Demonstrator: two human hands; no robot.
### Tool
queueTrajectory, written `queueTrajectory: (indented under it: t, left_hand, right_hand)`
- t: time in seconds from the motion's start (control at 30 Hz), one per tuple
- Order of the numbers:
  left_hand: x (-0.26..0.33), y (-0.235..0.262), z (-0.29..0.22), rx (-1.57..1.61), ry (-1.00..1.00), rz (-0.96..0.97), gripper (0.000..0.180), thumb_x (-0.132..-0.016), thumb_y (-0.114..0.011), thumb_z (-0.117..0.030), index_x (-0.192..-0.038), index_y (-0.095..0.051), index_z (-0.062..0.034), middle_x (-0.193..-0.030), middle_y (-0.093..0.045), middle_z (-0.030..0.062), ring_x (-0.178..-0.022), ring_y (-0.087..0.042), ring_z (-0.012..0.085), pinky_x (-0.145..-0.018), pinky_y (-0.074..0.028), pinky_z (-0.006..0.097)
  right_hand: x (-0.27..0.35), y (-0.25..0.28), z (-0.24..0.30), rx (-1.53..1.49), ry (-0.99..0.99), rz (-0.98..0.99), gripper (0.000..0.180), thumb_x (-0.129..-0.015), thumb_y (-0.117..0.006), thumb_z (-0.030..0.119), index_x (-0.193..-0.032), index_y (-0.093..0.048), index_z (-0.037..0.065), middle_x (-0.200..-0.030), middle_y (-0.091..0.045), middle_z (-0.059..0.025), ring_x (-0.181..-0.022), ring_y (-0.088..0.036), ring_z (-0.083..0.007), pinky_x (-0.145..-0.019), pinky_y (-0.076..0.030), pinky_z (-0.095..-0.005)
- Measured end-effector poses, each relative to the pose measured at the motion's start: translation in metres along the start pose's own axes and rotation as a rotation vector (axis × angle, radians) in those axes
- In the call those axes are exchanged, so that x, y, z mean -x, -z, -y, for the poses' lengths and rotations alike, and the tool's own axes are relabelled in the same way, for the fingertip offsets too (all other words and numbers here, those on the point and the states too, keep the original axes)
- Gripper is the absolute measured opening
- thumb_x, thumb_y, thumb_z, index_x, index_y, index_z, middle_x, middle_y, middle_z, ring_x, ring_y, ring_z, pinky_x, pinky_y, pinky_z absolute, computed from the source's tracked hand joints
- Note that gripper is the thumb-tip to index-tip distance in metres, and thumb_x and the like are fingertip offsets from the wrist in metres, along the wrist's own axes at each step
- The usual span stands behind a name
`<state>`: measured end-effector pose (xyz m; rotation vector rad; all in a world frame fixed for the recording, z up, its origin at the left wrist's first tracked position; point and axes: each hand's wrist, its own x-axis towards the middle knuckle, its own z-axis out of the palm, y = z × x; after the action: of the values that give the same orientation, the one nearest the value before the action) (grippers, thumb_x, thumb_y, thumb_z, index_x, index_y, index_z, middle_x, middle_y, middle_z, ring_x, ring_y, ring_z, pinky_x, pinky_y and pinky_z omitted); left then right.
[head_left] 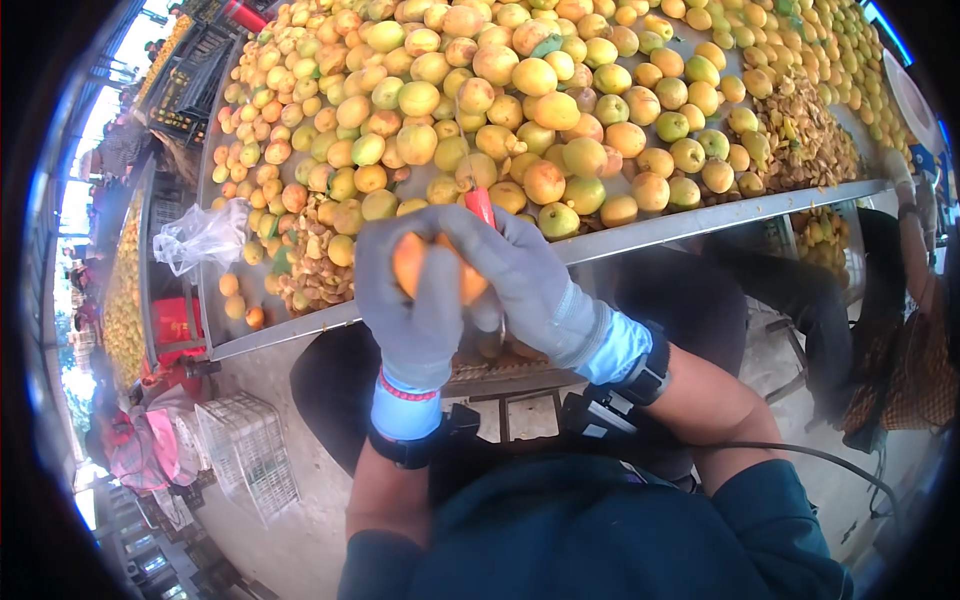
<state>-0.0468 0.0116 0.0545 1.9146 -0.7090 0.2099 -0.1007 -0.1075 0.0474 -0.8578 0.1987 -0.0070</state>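
Both my hands wear grey gloves and meet in front of my chest around one orange apricot (410,262). My left hand (410,300) cups the fruit from the left and below. My right hand (520,280) closes over it from the right and grips a small tool with a red handle (480,204), which sticks up above the fingers; its blade is hidden. A black band sits on each wrist. Just beyond my hands lies a big metal table (700,222) heaped with yellow and orange apricots (500,90).
Cut fruit pieces lie in piles at the table's left front (310,265) and right (810,140). A clear plastic bag (200,235) rests at the left edge. A white crate (248,450) stands on the floor at lower left. Another person (900,330) sits on the right.
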Motion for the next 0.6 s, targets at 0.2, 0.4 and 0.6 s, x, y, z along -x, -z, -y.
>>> queueTrajectory:
  t: [0.2, 0.4, 0.6]
  left_hand:
    - [-0.017, 0.003, -0.013, 0.647, 0.508, -0.261, 0.053, -0.102, -0.034, -0.043, -0.118, -0.056, 0.0022, -0.095, -0.061, 0.0063, -0.081, -0.055, 0.0139, -0.070, -0.045, 0.024]
    - [0.036, 0.043, 0.021, 0.222, 0.409, 0.027, 0.035, -0.094, -0.055, -0.018, -0.121, -0.057, 0.0035, -0.094, -0.066, 0.0095, -0.077, -0.060, 0.0144, -0.068, -0.049, 0.027]
    - [0.040, 0.052, 0.014, -0.385, 0.090, 0.111, 0.043, -0.083, -0.066, -0.012, -0.125, -0.057, -0.0017, -0.107, -0.064, 0.0164, -0.090, -0.065, 0.0253, -0.080, -0.053, 0.034]
  right_hand:
    - [-0.017, 0.006, -0.023, -0.188, 0.094, 0.045, 0.040, -0.099, -0.049, 0.040, -0.107, -0.060, 0.002, -0.076, -0.061, -0.0016, -0.059, -0.056, -0.0068, -0.052, -0.043, -0.0204]
    - [-0.006, 0.025, 0.019, -0.167, 0.027, 0.281, 0.050, -0.102, -0.036, 0.036, -0.128, -0.050, -0.004, -0.114, -0.062, -0.0131, -0.096, -0.060, -0.0168, -0.078, -0.051, -0.0283]
    - [-0.016, 0.032, 0.015, 0.078, 0.142, 0.155, 0.045, -0.104, -0.033, 0.028, -0.129, -0.048, -0.006, -0.121, -0.061, -0.0153, -0.110, -0.059, -0.0202, -0.093, -0.048, -0.0309]
